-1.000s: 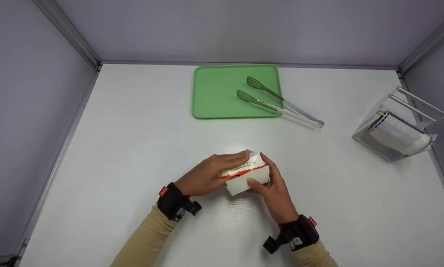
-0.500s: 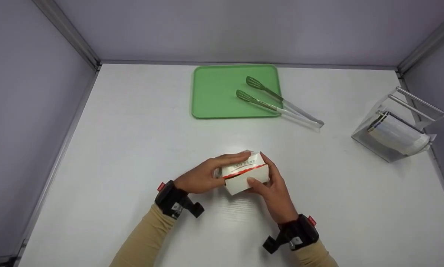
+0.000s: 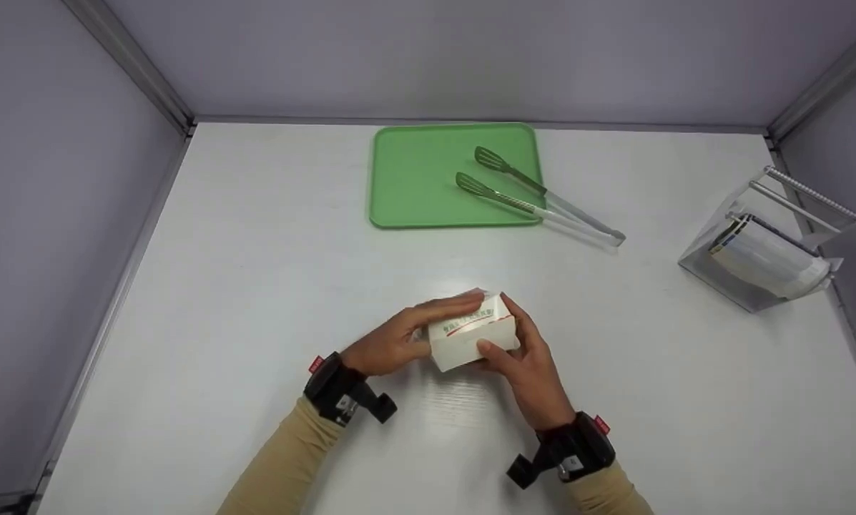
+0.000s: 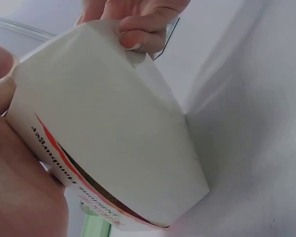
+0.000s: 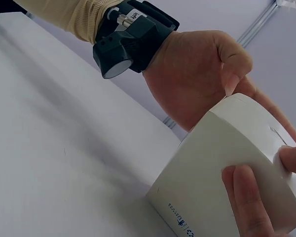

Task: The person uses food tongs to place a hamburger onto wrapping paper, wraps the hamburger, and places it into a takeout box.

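A white paper burger box (image 3: 470,347) with a red line and print is held low over the table, between both hands in the head view. My right hand (image 3: 535,372) grips its right end, thumb on the front side and fingers behind. My left hand (image 3: 399,340) lies along the other end, its fingers across the top and its thumb by the left corner. In the left wrist view the burger box (image 4: 103,113) shows a dark narrow slit along the red line. The right wrist view shows my left thumb tip at the edge of the burger box (image 5: 212,163).
Behind the hands a green tray (image 3: 413,179) lies at the back of the white table (image 3: 256,272). Metal tongs (image 3: 549,200) lie with their tips over the tray and handle on the table. A clear stand with a plastic roll (image 3: 771,257) is at the right.
The lid has come down over the front side, and the red-edged gap there no longer shows in the head view. My left hand has shifted slightly left; the right stays put.
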Tool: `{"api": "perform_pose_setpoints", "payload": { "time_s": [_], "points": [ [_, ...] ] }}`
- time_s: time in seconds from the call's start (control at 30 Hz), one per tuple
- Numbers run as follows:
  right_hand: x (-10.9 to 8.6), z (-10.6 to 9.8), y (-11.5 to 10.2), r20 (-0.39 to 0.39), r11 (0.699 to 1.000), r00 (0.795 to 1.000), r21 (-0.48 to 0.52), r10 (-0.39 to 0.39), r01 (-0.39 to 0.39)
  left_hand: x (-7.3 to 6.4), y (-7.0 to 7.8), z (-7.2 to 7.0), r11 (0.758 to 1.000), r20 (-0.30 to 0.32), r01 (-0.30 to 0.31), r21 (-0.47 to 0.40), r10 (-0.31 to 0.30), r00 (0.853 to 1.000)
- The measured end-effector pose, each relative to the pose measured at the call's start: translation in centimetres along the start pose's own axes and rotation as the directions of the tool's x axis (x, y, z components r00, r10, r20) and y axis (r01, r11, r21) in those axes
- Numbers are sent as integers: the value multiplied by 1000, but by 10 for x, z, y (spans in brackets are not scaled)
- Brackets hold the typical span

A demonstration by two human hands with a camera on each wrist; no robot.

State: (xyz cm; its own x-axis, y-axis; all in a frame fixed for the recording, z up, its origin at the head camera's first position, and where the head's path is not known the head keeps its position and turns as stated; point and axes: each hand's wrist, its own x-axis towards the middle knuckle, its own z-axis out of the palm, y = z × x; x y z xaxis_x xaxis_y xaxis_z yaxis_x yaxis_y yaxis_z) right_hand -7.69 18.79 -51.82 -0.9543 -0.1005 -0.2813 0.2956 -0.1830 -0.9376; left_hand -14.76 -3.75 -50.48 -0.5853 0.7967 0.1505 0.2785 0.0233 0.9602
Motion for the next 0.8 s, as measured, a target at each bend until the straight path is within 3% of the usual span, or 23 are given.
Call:
{"api": "perform_pose_setpoints", "payload": {
  "time_s": [0.1,0.3,0.6,0.8],
  "points": [
    [0,-2,-1,-23,999,1000,-37,1,-2,-1,0,0,1000,-20,13,24,-12,1000],
    [4,-5,-2,-67,985,998,-168,13,-25,-7,-1,-1,987,-57,30,158,-21,998],
    [5,-5,-6,-62,975,998,-219,25,-38,-15,-8,3,989,-133,110,100,-96,986],
    [4,-6,-2,-63,972,998,-233,25,-39,-19,-12,7,980,-183,126,154,-97,978]
  ]
}}
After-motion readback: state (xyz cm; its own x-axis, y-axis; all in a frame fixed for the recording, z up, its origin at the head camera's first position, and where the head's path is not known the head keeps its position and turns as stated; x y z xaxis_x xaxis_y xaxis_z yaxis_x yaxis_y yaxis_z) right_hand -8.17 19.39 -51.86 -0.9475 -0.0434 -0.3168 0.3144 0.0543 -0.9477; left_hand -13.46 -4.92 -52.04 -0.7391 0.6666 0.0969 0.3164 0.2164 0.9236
